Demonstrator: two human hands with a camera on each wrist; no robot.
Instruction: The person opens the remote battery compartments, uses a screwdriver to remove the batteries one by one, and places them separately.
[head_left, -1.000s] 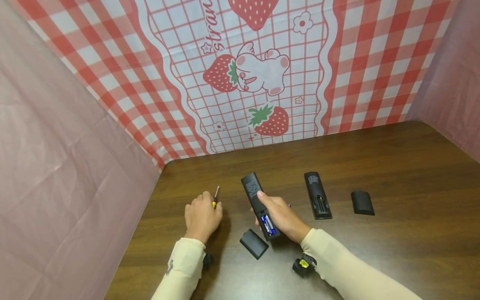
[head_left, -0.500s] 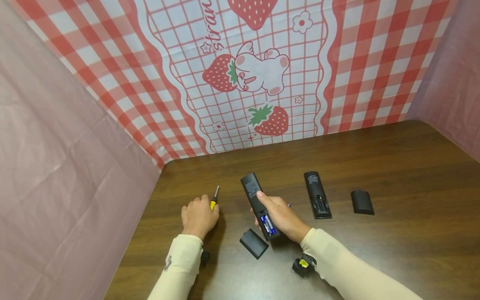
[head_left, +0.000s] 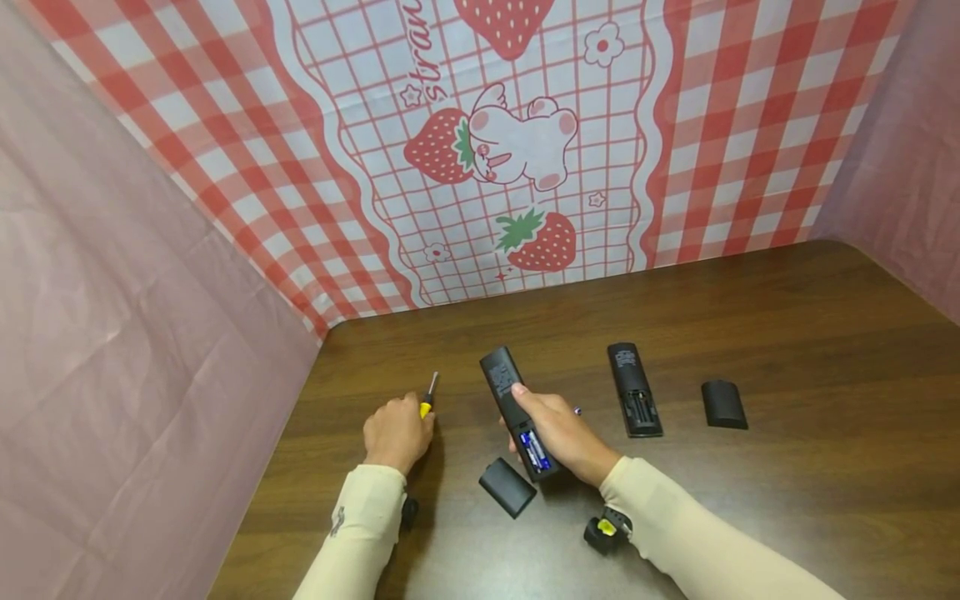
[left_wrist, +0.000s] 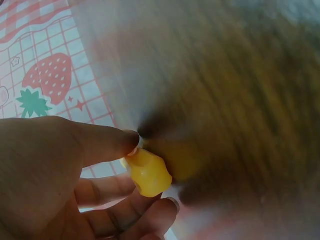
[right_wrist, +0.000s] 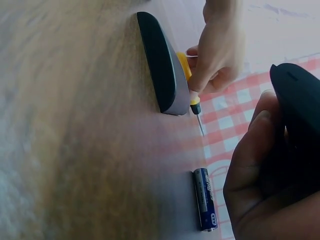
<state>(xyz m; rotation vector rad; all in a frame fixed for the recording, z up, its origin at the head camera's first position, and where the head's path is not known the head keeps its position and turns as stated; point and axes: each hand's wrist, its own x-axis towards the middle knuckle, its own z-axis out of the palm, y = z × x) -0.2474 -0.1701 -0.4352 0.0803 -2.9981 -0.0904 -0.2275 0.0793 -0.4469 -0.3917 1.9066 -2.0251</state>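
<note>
My left hand [head_left: 397,433] pinches the yellow handle of a screwdriver [head_left: 426,407] on the left of the table, its metal tip pointing away from me. In the left wrist view the rounded yellow handle end [left_wrist: 151,175] sits between thumb and fingers. My right hand [head_left: 564,429] grips a black remote control [head_left: 504,379], back side up, thumb across it. Its battery compartment is uncovered and holds blue batteries [head_left: 535,450]. Just below the remote lies a black battery cover [head_left: 507,487]. A loose blue AAA battery [right_wrist: 204,200] lies on the table, mostly hidden behind my right hand in the head view.
To the right lies a second black remote [head_left: 635,390] with a bare battery compartment. Beyond it is another black cover [head_left: 724,405]. The wooden table [head_left: 825,350] meets a strawberry-print cloth [head_left: 525,150] at the back, with pink cloth [head_left: 135,333] along the left side.
My left hand has drawn back slightly to the left, showing more of the screwdriver's yellow handle, while its tip stays nearly in place. The right hand holds the remote still.
</note>
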